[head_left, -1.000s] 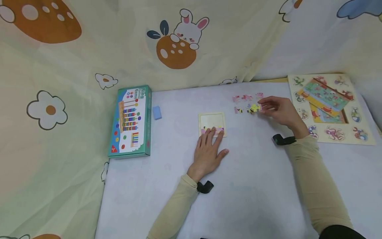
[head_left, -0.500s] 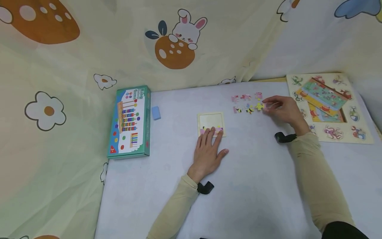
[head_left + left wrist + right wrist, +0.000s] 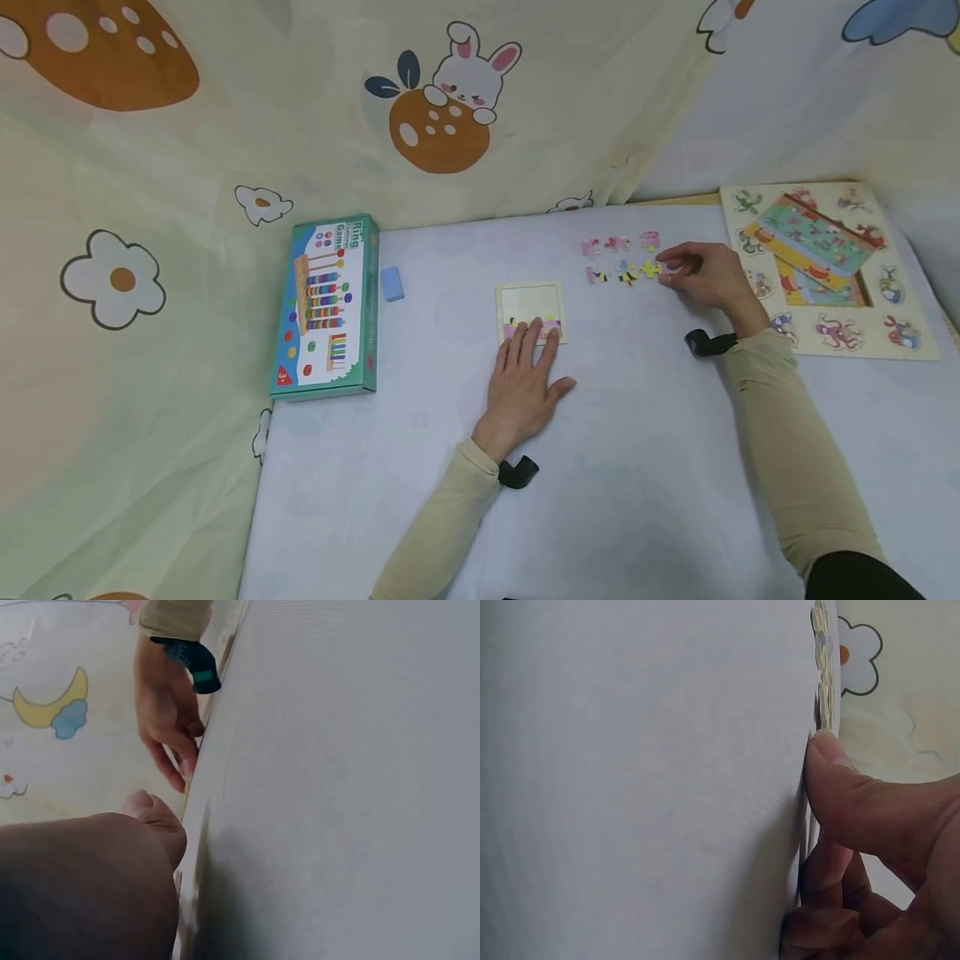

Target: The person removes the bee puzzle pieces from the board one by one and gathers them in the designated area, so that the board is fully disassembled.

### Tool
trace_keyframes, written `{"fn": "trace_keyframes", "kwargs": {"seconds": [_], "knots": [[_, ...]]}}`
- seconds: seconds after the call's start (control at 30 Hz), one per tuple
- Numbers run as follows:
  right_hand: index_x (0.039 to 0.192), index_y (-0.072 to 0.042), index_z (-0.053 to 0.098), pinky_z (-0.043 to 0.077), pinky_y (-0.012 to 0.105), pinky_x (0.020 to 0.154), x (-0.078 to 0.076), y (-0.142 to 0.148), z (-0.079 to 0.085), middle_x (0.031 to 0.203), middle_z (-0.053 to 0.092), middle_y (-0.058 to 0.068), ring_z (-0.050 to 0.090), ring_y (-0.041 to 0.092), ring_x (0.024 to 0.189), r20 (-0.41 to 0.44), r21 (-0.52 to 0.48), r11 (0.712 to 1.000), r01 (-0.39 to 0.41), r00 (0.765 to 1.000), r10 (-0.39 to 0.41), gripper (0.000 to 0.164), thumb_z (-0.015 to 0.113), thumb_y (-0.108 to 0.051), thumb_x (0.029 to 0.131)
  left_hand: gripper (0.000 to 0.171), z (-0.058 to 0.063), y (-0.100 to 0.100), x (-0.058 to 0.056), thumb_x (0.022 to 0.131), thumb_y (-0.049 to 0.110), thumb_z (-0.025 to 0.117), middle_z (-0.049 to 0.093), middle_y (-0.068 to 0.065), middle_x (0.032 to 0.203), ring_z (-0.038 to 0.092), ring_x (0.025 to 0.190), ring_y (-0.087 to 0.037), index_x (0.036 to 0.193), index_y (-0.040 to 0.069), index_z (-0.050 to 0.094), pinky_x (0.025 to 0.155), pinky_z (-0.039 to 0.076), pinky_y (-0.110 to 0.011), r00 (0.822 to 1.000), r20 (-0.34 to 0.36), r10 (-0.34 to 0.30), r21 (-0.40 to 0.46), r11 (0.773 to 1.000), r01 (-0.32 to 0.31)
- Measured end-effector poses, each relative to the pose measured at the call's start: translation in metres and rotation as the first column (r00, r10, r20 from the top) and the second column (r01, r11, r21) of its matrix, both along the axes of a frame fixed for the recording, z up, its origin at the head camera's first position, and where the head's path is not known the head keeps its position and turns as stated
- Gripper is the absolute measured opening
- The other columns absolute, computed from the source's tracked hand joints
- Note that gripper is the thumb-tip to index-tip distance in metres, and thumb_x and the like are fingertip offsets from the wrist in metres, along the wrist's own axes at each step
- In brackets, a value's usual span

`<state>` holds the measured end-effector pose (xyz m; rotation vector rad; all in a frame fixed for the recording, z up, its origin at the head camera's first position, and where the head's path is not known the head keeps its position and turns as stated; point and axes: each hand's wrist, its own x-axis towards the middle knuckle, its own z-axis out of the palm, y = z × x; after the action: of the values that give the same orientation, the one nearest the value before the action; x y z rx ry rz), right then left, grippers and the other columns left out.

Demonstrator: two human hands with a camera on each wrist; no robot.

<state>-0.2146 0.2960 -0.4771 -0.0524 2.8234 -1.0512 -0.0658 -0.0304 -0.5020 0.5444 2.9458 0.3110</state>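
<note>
My left hand lies with fingers spread over the lower edge of a small square puzzle tray. Pink and yellow puzzle pieces fill part of the tray's bottom, partly hidden by those fingers. Farther right, my right hand pinches the right side of a yellow puzzle piece, low at the tabletop. In the right wrist view, the thumb is down at the table surface beside a line of pieces. Two bee-patterned pieces sit left of the yellow one, below a row of pink pieces.
A green-edged game box stands at the table's left side, with a blue block beside it. At the right lies a large picture board bearing colourful flat boards. A patterned cloth borders the back and left.
My right hand has shifted right with the yellow piece, away from the neighbouring bee piece, then slightly back left. The left hand has stayed on the tray.
</note>
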Motion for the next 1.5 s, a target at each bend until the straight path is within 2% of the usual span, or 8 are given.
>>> {"fn": "trace_keyframes", "kwargs": {"seconds": [0.23, 0.4, 0.77, 0.93, 1.07, 1.2, 1.37, 1.5], "knots": [[0.130, -0.006, 0.073, 0.041, 0.027, 0.076, 0.000, -0.002, 0.002, 0.118, 0.072, 0.024, 0.057, 0.027, 0.095, 0.029, 0.008, 1.000, -0.011, 1.000, 0.010, 0.036, 0.078, -0.018, 0.097, 0.082, 0.004, 0.007, 0.006, 0.107, 0.066, 0.041, 0.024, -0.010, 0.174, 0.010, 0.165, -0.036, 0.171, 0.019, 0.021, 0.131, 0.015, -0.058, 0.999, -0.005, 0.042, -0.065, 0.997, -0.042], [0.133, -0.006, 0.071, 0.042, 0.028, 0.077, -0.002, 0.001, 0.002, 0.120, 0.071, 0.023, 0.057, 0.027, 0.098, 0.053, 0.009, 1.000, -0.020, 0.998, 0.020, 0.039, 0.078, -0.021, 0.097, 0.086, 0.006, 0.009, 0.011, 0.106, 0.067, 0.038, 0.020, -0.011, 0.176, 0.012, 0.165, -0.037, 0.172, 0.016, 0.015, 0.129, 0.018, -0.059, 0.999, 0.010, 0.038, -0.087, 0.995, -0.037], [0.131, -0.007, 0.073, 0.042, 0.019, 0.073, 0.000, 0.005, 0.005, 0.119, 0.071, 0.022, 0.057, 0.015, 0.091, 0.039, -0.027, 0.999, -0.022, 0.999, 0.023, 0.045, 0.085, -0.024, 0.092, 0.089, 0.004, 0.008, 0.018, 0.108, 0.063, 0.040, 0.004, -0.011, 0.180, 0.005, 0.167, -0.030, 0.172, 0.010, 0.007, 0.133, 0.017, -0.045, 0.999, 0.039, 0.014, -0.082, 0.997, -0.011], [0.129, -0.008, 0.075, 0.042, 0.015, 0.074, 0.004, -0.014, 0.011, 0.117, 0.073, 0.021, 0.057, 0.005, 0.088, -0.008, -0.092, 0.996, -0.017, 1.000, 0.016, 0.039, 0.084, -0.020, 0.092, 0.092, 0.002, 0.009, 0.020, 0.108, 0.065, 0.037, -0.003, -0.010, 0.181, 0.001, 0.168, -0.025, 0.171, 0.009, 0.001, 0.134, 0.014, -0.040, 0.998, 0.056, 0.023, -0.108, 0.994, -0.017], [0.122, -0.006, 0.078, 0.044, 0.015, 0.073, 0.003, -0.045, 0.018, 0.107, 0.074, 0.018, 0.060, 0.010, 0.085, -0.047, -0.141, 0.985, -0.099, 0.995, 0.094, 0.030, 0.080, -0.017, 0.095, 0.093, 0.003, 0.008, 0.020, 0.108, 0.065, 0.038, -0.005, -0.010, 0.180, 0.001, 0.168, -0.025, 0.171, 0.009, 0.002, 0.134, 0.014, -0.040, 0.998, 0.050, 0.026, -0.115, 0.993, -0.020], [0.117, -0.006, 0.080, 0.045, 0.020, 0.070, 0.000, -0.085, 0.023, 0.099, 0.075, 0.015, 0.061, 0.017, 0.081, -0.053, -0.137, 0.961, -0.241, 0.970, 0.236, 0.023, 0.078, -0.016, 0.097, 0.094, 0.003, 0.007, 0.020, 0.107, 0.066, 0.041, -0.002, -0.011, 0.180, 0.004, 0.167, -0.027, 0.171, 0.008, 0.005, 0.134, 0.014, -0.041, 0.999, 0.032, 0.023, -0.119, 0.993, -0.020], [0.116, -0.004, 0.081, 0.044, 0.027, 0.070, -0.003, -0.128, 0.022, 0.105, 0.079, 0.014, 0.057, 0.020, 0.080, 0.002, -0.143, 0.903, -0.405, 0.912, 0.409, 0.022, 0.076, -0.017, 0.099, 0.094, 0.004, 0.007, 0.021, 0.106, 0.067, 0.041, 0.000, -0.013, 0.180, 0.007, 0.167, -0.028, 0.171, 0.007, 0.009, 0.134, 0.016, -0.041, 1.000, 0.017, 0.006, -0.119, 0.993, -0.004], [0.113, -0.005, 0.082, 0.048, 0.031, 0.076, -0.004, -0.157, 0.021, 0.105, 0.080, 0.013, 0.063, 0.020, 0.084, 0.043, -0.124, 0.864, -0.489, 0.867, 0.496, 0.021, 0.074, -0.019, 0.100, 0.094, 0.003, 0.008, 0.021, 0.107, 0.068, 0.037, -0.001, -0.014, 0.180, 0.005, 0.167, -0.029, 0.171, 0.006, 0.007, 0.134, 0.016, -0.041, 1.000, 0.017, -0.003, -0.137, 0.991, 0.005]]}}
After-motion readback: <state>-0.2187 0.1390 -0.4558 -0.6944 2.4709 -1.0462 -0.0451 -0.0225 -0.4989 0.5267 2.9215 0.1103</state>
